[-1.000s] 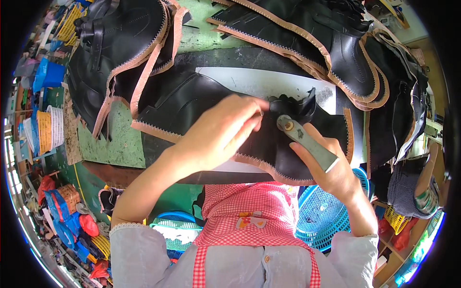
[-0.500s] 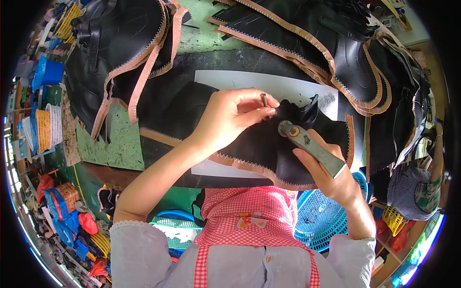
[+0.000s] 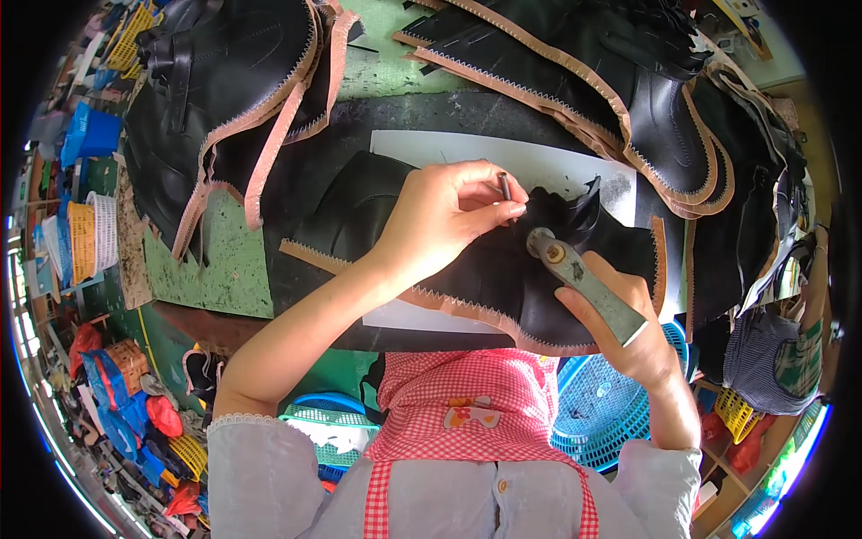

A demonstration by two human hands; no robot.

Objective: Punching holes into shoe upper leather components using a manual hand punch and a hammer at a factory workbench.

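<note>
My left hand (image 3: 435,220) pinches a thin metal punch (image 3: 505,186) between thumb and fingers, nearly upright over a black leather boot upper (image 3: 480,278). The punch's lower tip is hard to make out against the dark leather. In my right hand (image 3: 639,337) is a hammer (image 3: 597,292), gripped close to its head; its round face is just right of the punch, apart from it. The upper lies across a white board (image 3: 417,144) and has a tan zigzag-stitched edge along its near side. Black straps or folds bunch up beyond the hammer.
Stacked black uppers with tan edging lie at the far left (image 3: 247,85) and the far right (image 3: 660,117). Below the table's near edge are a blue plastic basket (image 3: 593,404) and a green basket (image 3: 328,431). Another person (image 3: 777,350) is at the right rim.
The boot upper has slid a little to the right on the board. My left hand and the punch have shifted slightly right with it, and the hammer has moved slightly right too.
</note>
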